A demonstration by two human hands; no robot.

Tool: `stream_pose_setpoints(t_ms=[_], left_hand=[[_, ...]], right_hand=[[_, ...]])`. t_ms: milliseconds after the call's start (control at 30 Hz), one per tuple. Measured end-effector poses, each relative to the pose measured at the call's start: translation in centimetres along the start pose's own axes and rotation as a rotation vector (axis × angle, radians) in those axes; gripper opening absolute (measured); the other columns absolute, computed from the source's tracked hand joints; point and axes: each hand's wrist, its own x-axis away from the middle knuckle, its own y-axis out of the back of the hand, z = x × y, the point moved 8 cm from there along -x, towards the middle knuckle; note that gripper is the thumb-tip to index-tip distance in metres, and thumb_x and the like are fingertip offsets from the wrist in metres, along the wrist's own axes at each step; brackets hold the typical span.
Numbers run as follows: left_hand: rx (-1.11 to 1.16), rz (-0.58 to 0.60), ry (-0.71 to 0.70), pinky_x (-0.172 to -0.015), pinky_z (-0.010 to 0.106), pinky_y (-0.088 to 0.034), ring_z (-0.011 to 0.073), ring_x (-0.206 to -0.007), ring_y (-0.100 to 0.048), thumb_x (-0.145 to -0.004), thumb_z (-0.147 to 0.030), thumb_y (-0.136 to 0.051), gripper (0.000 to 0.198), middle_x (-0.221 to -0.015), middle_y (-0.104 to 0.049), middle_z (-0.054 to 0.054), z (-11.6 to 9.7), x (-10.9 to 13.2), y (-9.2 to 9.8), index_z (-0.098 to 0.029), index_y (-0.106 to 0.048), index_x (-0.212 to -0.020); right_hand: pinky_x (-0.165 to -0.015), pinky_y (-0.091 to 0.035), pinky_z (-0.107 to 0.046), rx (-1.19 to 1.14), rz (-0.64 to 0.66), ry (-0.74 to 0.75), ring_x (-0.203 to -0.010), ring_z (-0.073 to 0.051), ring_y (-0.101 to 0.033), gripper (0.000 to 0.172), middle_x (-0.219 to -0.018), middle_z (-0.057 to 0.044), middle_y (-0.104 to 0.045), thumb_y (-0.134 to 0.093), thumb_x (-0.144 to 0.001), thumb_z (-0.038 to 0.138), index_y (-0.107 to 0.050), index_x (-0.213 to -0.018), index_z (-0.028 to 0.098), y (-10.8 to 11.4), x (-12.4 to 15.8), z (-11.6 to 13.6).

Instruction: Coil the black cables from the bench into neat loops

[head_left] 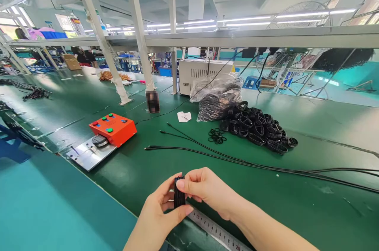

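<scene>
Both my hands hold a small black ribbed rubber part [179, 192] upright near the front edge of the green workbench [166, 172]. My left hand [161, 211] pinches it from below and the side, and my right hand [207, 189] pinches it from the other side. Beyond my hands lie long black cables [237, 159], not touching them. Further back sits a heap of black ribbed oval rubber rings [257, 128], with a small cluster of thin black O-rings [216, 136] to its left. A steel ruler [217, 230] lies under my right forearm.
An orange button box [112, 129] sits on a metal plate [90, 154] to the left. Behind the heap are a plastic bag of black parts [217, 99] and a white ventilated machine [204, 77]. Steel posts [137, 25] stand on the bench, and a bundle of black cables [35, 93] lies far left.
</scene>
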Motion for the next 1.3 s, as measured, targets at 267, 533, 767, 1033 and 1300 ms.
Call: stream_pose_setpoints(t_ms=[267,533,767,1033,1300], left_hand=[[0.42,0.057,0.152,-0.078,0.03,-0.058,0.018,-0.083,-0.07,-0.088,-0.044,-0.061,0.039,-0.108,-0.075,0.011,0.5,-0.1,0.4,-0.019,-0.07,-0.117],[0.421,-0.051,0.124,-0.076,0.027,-0.058,0.0146,-0.081,-0.068,-0.078,-0.035,-0.075,0.036,-0.096,-0.076,0.005,1.2,-0.6,1.3,-0.022,-0.07,-0.111],[0.371,-0.053,0.096,-0.077,0.031,-0.058,0.0188,-0.088,-0.068,-0.077,-0.049,-0.071,0.046,-0.109,-0.072,0.007,1.7,-0.6,0.5,-0.026,-0.065,-0.117],[0.392,0.071,0.065,-0.089,0.034,-0.052,0.0242,-0.105,-0.066,-0.08,-0.049,-0.068,0.063,-0.114,-0.072,0.006,0.9,-0.2,-0.5,-0.034,-0.049,-0.138],[0.331,0.003,-0.059,-0.091,0.037,-0.05,0.0236,-0.092,-0.068,-0.061,-0.039,-0.086,0.077,-0.106,-0.073,0.008,0.6,-0.7,0.2,-0.029,-0.056,-0.131]], right_hand=[[-0.049,-0.023,-0.023,-0.234,0.096,-0.068,-0.047,-0.004,-0.031,0.048,-0.06,0.004,-0.049,-0.069,-0.074,0.061,-0.057,-0.068,0.015,0.5,-1.1,-0.9],[-0.055,-0.036,-0.023,-0.083,0.034,-0.019,-0.051,-0.008,-0.044,0.052,-0.064,0.002,-0.054,-0.061,-0.078,0.067,-0.056,-0.074,0.015,0.9,-1.6,-1.5],[-0.056,-0.039,-0.024,-0.091,0.064,-0.019,-0.053,-0.008,-0.047,0.052,-0.061,0.002,-0.054,-0.063,-0.077,0.066,-0.059,-0.075,0.014,0.7,-1.9,-1.8],[-0.067,-0.046,-0.029,0.052,0.023,0.027,-0.062,-0.012,-0.057,0.04,-0.066,0.001,-0.06,-0.068,-0.077,0.054,-0.062,-0.082,0.015,1.3,-1.4,-0.8],[-0.06,-0.041,-0.025,0.401,0.048,0.091,-0.066,-0.011,-0.051,0.015,-0.081,0.001,-0.057,-0.066,-0.08,0.03,-0.064,-0.091,0.02,1.6,0.1,1.1]])
